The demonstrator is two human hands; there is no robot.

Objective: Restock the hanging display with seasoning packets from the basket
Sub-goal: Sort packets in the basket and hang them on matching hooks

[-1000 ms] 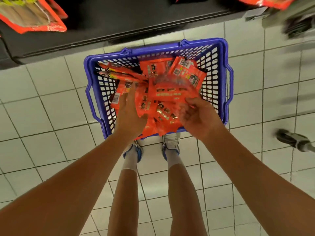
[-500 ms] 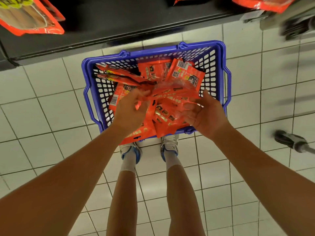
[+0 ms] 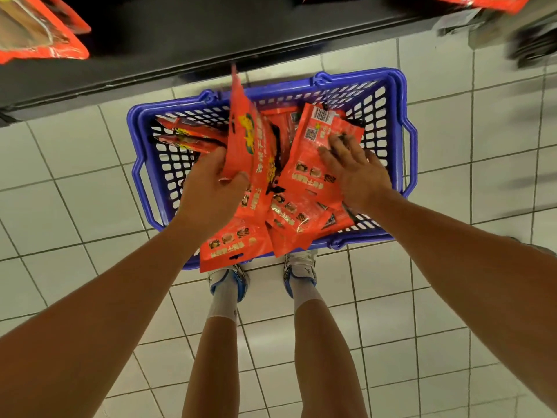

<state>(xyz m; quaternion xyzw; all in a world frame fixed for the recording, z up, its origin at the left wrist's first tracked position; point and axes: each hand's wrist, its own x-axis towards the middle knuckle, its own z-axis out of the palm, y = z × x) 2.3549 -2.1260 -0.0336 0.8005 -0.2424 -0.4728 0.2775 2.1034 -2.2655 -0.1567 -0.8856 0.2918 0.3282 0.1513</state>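
Red foil seasoning packet (image 3: 244, 140), long and flat, with yellow print on its face: raised on edge above the basket, upper end tilted toward the shelf base. Left hand (image 3: 211, 194) grips its lower part, thumb on the near face, fingers curled behind it.

Second red foil packet (image 3: 319, 158), back side up, barcode and QR code showing: lies slanted on the heap at the basket's right. Right hand (image 3: 355, 173) rests on it with fingers (image 3: 334, 146) spread and nearly straight, pressing on its face; whether the thumb hooks under the edge cannot be told.

Heap of loose red packets (image 3: 289, 218) fills the blue plastic lattice shopping basket (image 3: 391, 122); one packet at the near-left corner hangs over the rim. Two more lie flat along the left inner wall.

Basket stands on the white tiled floor (image 3: 75, 176), just ahead of the person's white-and-blue sneakers (image 3: 229, 282), far rim near the dark shelf base (image 3: 168, 37). Hanging red packs (image 3: 39, 37) show at the upper left and upper right corners, blurred.
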